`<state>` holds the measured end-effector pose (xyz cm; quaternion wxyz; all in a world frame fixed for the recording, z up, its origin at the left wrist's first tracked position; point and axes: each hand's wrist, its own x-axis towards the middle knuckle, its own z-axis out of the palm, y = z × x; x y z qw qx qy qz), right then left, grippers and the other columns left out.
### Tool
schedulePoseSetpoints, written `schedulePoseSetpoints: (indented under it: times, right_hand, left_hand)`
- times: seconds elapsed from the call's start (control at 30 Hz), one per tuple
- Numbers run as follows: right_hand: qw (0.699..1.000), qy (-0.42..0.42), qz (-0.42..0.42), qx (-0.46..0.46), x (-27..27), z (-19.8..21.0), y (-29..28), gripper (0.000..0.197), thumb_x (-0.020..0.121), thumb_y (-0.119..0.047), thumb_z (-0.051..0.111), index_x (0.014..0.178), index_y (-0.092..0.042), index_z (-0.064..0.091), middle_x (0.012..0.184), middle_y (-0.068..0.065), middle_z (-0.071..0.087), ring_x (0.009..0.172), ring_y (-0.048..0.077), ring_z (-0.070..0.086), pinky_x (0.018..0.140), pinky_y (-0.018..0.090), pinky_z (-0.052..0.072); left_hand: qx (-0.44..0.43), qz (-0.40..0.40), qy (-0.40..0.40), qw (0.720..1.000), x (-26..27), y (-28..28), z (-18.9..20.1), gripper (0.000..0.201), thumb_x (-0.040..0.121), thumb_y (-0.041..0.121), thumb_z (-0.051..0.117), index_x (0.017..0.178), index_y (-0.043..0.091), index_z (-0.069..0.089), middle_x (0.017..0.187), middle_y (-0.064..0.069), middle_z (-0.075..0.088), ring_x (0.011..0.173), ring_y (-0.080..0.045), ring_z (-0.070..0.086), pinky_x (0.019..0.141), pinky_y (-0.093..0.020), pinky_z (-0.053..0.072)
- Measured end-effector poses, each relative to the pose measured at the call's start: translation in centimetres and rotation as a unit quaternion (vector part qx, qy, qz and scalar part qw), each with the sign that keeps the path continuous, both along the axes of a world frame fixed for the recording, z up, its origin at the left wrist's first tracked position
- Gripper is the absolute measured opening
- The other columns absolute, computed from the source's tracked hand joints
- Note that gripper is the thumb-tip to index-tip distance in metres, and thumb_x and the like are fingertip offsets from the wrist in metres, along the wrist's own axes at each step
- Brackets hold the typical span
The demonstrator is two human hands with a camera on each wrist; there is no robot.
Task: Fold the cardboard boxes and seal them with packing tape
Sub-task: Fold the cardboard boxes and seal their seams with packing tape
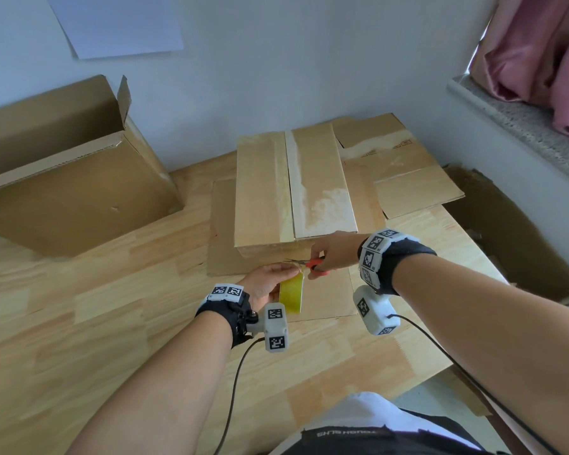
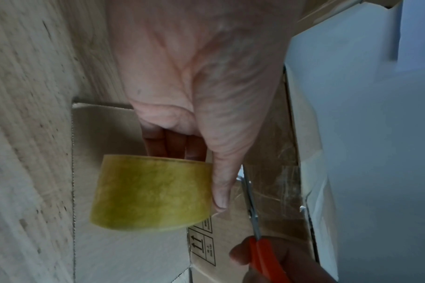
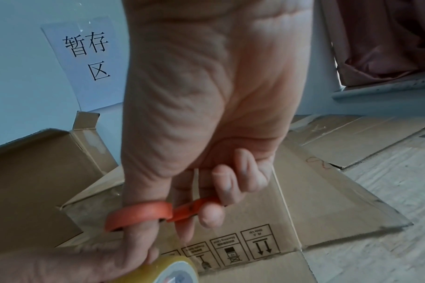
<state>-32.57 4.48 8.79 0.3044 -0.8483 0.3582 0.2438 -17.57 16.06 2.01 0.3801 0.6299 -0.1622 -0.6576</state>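
My forearms reached out over the pale, block-jointed wooden table (image 1: 89, 310), each wrist strapped in a black band carrying a white camera block with checkered markers. My left hand (image 1: 266, 280) gripped the tape roll (image 1: 292, 293), a squat glossy yellow-brown cylinder: three fingers were hooked through its core and the thumb (image 2: 220, 183) lay straight along its outer face. A clear strip of tape (image 2: 274, 183), shiny and wrinkled, stretched from the roll to the near side of the cardboard box (image 1: 293, 188) just beyond my hands. My right hand (image 1: 334, 254) held the scissors (image 1: 311, 265), thumb through one smooth orange plastic loop and fingers curled around the other; the thin steel blades (image 2: 251, 203) pointed toward my left hand and met the strip just beside the thumb. How far apart the blades were, I could not tell. The two hands were nearly touching.

The box was a matte brown oblong with its top flaps shut and a pale band of tape along the centre seam. It stood on flattened cardboard sheets (image 1: 408, 178) that spread away to the right of my right hand. Well to the left of my left hand stood a larger open carton (image 1: 66, 185), flaps up.
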Motion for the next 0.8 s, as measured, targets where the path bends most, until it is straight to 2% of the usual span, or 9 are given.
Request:
schedulePoseSetpoints:
  times: [0.07,0.23,0.4,0.57,0.7,0.8]
  right_hand:
    - [1.000,0.001,0.000,0.007,-0.1,0.1,-0.1,0.027,0.079,-0.055,0.065,0.088,-0.031,0.059,0.096,0.000,0.065,0.085,0.013,0.054,0.082,0.029,0.044]
    - [1.000,-0.011,0.011,0.016,0.0,0.6,-0.1,0.025,0.082,-0.050,0.065,0.089,-0.026,0.062,0.069,-0.007,0.057,0.071,0.007,0.050,0.076,0.025,0.040]
    - [0.999,-0.017,0.026,0.011,0.1,0.9,-0.2,0.030,0.081,-0.044,0.069,0.097,-0.019,0.071,0.063,-0.008,0.059,0.064,0.003,0.051,0.063,0.019,0.037]
    - [0.999,0.021,0.022,0.025,-0.5,-0.1,0.1,0.034,0.084,-0.045,0.066,0.096,-0.014,0.072,0.060,-0.013,0.061,0.065,0.003,0.052,0.066,0.019,0.038]
    - [0.993,0.036,-0.070,0.090,-2.6,-1.2,0.3,0.036,0.085,-0.040,0.066,0.096,-0.006,0.069,0.065,-0.008,0.065,0.049,0.003,0.046,0.053,0.015,0.035]
    - [0.970,0.059,-0.184,0.148,-4.7,-2.5,0.5,0.027,0.088,-0.031,0.065,0.076,-0.007,0.062,0.057,-0.004,0.065,0.038,0.003,0.046,0.040,0.013,0.033]
  left_hand:
    - [0.003,-0.007,-0.006,1.000,0.1,0.0,0.1,0.008,0.086,0.015,0.067,0.094,0.014,0.069,0.094,-0.004,0.068,0.084,-0.018,0.062,0.073,-0.027,0.048]
    - [0.011,-0.030,-0.020,0.999,0.2,0.0,0.5,0.007,0.087,0.017,0.067,0.094,0.016,0.068,0.092,-0.003,0.068,0.082,-0.017,0.062,0.071,-0.027,0.049]
    - [0.017,-0.046,-0.044,0.998,0.2,0.2,0.9,0.003,0.087,0.016,0.066,0.089,0.018,0.065,0.088,-0.001,0.066,0.078,-0.015,0.061,0.067,-0.025,0.049]
    - [0.061,-0.157,-0.076,0.983,1.2,0.8,1.9,0.010,0.087,0.016,0.066,0.097,0.013,0.064,0.089,-0.003,0.065,0.077,-0.015,0.060,0.066,-0.026,0.050]
    - [0.081,-0.156,-0.088,0.980,2.0,1.7,2.0,0.011,0.085,0.014,0.068,0.096,0.014,0.066,0.091,-0.005,0.066,0.078,-0.017,0.060,0.064,-0.027,0.051]
    - [0.063,-0.150,-0.075,0.984,2.4,1.8,2.0,0.008,0.087,0.011,0.066,0.093,0.015,0.068,0.094,-0.003,0.068,0.081,-0.016,0.062,0.066,-0.028,0.050]
